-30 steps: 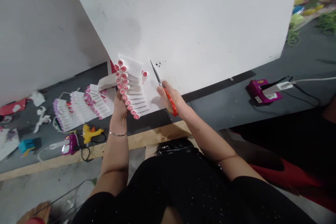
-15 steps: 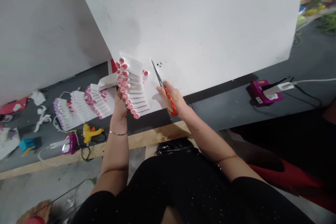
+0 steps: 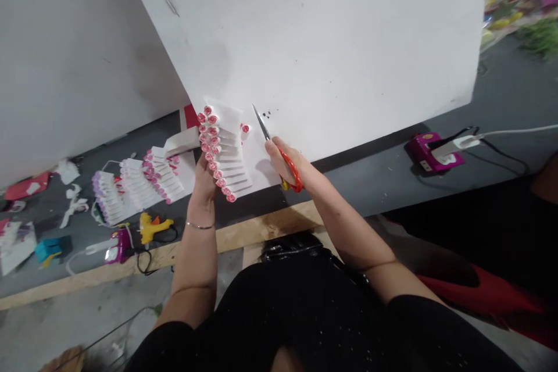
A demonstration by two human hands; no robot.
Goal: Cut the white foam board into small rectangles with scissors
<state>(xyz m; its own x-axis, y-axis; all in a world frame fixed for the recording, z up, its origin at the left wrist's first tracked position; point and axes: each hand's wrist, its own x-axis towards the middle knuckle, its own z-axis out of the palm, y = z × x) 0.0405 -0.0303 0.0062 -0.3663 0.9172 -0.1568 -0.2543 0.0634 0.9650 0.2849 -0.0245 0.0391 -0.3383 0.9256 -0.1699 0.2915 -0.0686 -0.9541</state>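
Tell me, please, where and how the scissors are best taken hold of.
I'd grip the scissors by the orange handle, coming from the near right: it lies on that side, where the right hand holds it, while the thin metal blades taper away to a point over the white sheet.

A gray table [image 3: 379, 165] with a wooden front edge [image 3: 265, 225] runs across the view. A large white sheet [image 3: 331, 40] covers much of it, bearing a few dark specks [image 3: 265, 114] and a small red-and-white roll [image 3: 246, 128]. Right of the sheet sits 1 purple socket block [image 3: 429, 157]. Left lie 3 rows of paper rolls [image 3: 163, 177], a yellow glue gun [image 3: 152, 228], a 2nd purple block [image 3: 117, 246], white scraps [image 3: 74, 204] and something red [image 3: 27, 186].
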